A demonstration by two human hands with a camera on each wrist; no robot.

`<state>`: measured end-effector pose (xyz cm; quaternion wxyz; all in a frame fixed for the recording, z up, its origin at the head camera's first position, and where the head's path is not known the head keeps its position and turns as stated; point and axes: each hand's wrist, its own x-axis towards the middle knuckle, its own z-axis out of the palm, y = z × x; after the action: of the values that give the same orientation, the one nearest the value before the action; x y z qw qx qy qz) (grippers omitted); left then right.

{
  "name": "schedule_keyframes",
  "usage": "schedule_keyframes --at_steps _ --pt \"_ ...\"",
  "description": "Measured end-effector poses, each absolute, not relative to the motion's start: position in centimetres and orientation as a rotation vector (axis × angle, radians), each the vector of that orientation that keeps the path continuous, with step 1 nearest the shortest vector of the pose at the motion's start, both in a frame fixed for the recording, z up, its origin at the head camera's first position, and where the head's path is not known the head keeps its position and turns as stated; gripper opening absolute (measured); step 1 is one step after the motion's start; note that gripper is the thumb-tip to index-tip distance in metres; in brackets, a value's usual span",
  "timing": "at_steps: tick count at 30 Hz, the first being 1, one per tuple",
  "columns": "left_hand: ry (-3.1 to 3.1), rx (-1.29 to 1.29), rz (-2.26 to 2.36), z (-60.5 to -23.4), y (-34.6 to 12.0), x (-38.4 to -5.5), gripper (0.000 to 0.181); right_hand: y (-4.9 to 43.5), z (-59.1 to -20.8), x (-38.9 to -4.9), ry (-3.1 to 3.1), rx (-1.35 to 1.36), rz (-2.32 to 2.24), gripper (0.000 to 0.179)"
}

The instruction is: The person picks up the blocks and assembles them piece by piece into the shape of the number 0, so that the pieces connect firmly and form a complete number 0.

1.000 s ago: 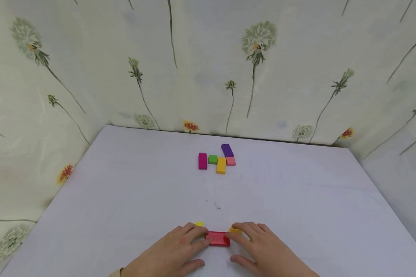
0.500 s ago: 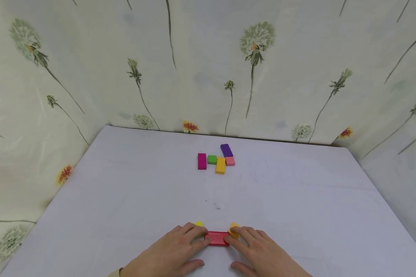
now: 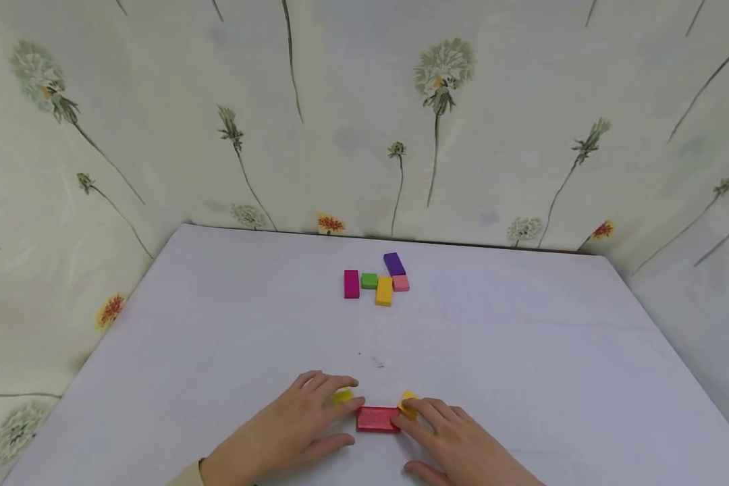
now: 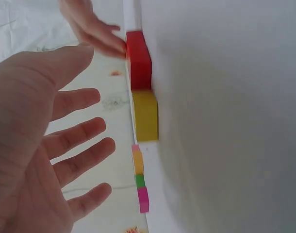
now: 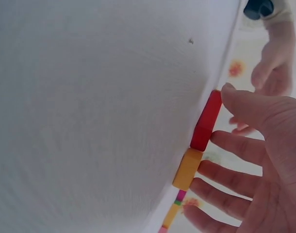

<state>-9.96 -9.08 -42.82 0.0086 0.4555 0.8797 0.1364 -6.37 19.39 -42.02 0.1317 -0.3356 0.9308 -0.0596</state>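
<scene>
A red rectangular block (image 3: 378,420) lies near the table's front, between the two hands. Just beyond its left end is a yellow block (image 3: 342,395), and an angled orange block (image 3: 408,398) sits by its far right corner. My left hand (image 3: 291,422) hovers beside the yellow block with fingers spread; the left wrist view shows nothing in its grasp next to the yellow block (image 4: 146,116). My right hand (image 3: 452,439) has its fingers extended, the index fingertip on the red block (image 5: 207,121) and another fingertip at the orange block (image 5: 188,170).
Farther back on the white table (image 3: 249,324) is a group of blocks: magenta (image 3: 352,284), green (image 3: 369,281), orange (image 3: 384,291), pink (image 3: 400,283) and purple (image 3: 394,264). A flower-patterned curtain (image 3: 340,135) stands behind the table and at its sides.
My left hand has come off the red block and shifted left, its fingers spreading. The orange block has turned to an angle under my right hand, which otherwise stays nearly in place.
</scene>
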Motion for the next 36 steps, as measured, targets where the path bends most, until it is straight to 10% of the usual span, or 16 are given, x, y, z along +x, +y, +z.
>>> schedule_keyframes --at_steps 36 --pt "2.88 0.842 0.659 -43.6 -10.0 -20.8 0.051 19.7 -42.3 -6.5 2.69 -0.97 -0.183 0.067"
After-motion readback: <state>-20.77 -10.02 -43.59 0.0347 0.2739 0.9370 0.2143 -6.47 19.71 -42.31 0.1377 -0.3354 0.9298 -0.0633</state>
